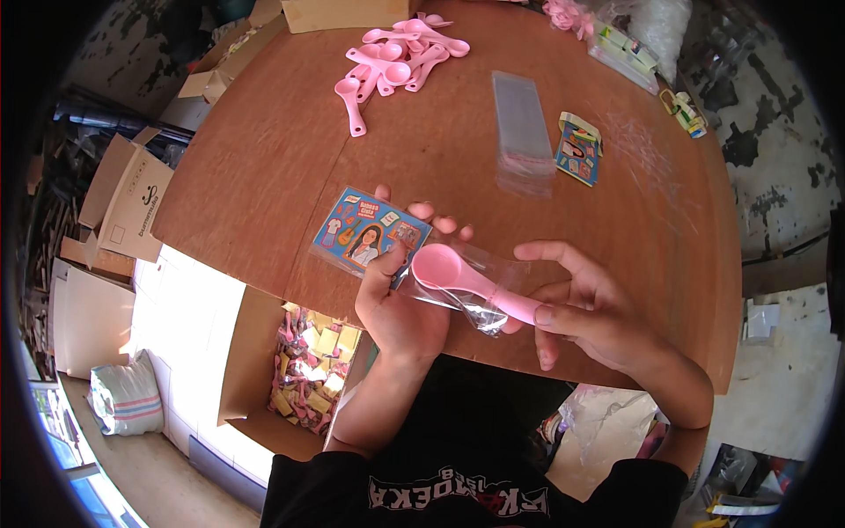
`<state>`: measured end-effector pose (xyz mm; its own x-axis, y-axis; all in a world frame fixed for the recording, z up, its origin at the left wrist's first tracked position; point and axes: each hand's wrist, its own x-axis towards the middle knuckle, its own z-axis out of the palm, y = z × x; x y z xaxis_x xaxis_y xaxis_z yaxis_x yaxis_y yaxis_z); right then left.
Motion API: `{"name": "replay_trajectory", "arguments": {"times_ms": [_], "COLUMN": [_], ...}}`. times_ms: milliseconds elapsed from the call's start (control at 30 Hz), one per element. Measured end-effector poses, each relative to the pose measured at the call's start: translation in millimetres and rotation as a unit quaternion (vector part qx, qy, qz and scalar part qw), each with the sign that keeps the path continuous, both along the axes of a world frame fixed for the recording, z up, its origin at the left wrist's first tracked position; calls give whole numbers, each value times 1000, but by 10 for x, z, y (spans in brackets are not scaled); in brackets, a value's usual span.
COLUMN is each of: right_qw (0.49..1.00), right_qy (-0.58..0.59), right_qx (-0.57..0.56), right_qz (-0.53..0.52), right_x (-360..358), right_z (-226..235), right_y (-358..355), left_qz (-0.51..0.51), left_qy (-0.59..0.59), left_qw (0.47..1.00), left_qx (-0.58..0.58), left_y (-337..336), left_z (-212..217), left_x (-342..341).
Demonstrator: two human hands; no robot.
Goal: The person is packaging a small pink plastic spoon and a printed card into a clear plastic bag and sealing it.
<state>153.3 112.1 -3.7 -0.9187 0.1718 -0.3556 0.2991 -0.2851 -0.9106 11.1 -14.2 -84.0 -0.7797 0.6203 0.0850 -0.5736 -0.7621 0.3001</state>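
My left hand (407,324) pinches a blue illustrated card (345,231), its thumb on top and the fingers behind. A clear plastic bag (486,319) lies around the card and stretches toward the right. Held by the handle end, a pink plastic measuring spoon (475,280) is in my right hand (598,312), between thumb and fingers. The spoon's bowl reaches close to my left thumb, beside the card. Clear film overlaps part of the spoon; whether the spoon is inside the bag I cannot tell. Both hands are above the near edge of the brown table (264,202).
Several pink spoons (396,66) are heaped at the far side. Flat clear bags (521,119) and a small stack of blue cards (578,154) lie right of centre. An open carton (246,370) of packed pieces stands below the table's left edge. More cartons (132,198) stand left.
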Motion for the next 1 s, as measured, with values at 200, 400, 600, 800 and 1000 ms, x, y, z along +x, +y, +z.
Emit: {"name": "replay_trajectory", "arguments": {"times_ms": [200,400,600,800,1000], "right_qw": [1000,999,998,966,831], "right_qy": [-14,-30,22,122,157], "right_qx": [0,8,40,204,447], "right_qz": [-22,-22,-35,-101,-291], "right_x": [-25,-15,-35,-1,-47], "right_z": [-47,19,-6,126,628], "right_y": [-15,-5,-67,-42,169], "left_qz": [-8,25,-16,-210,-84], "left_qy": [5,50,35,-30,-21], "left_qw": [1000,996,997,976,987], "left_qx": [-6,-64,-69,-54,-138], "left_y": [38,52,75,101,-19], "left_z": [27,21,47,39,127], "left_x": [86,101,290,291,263]}}
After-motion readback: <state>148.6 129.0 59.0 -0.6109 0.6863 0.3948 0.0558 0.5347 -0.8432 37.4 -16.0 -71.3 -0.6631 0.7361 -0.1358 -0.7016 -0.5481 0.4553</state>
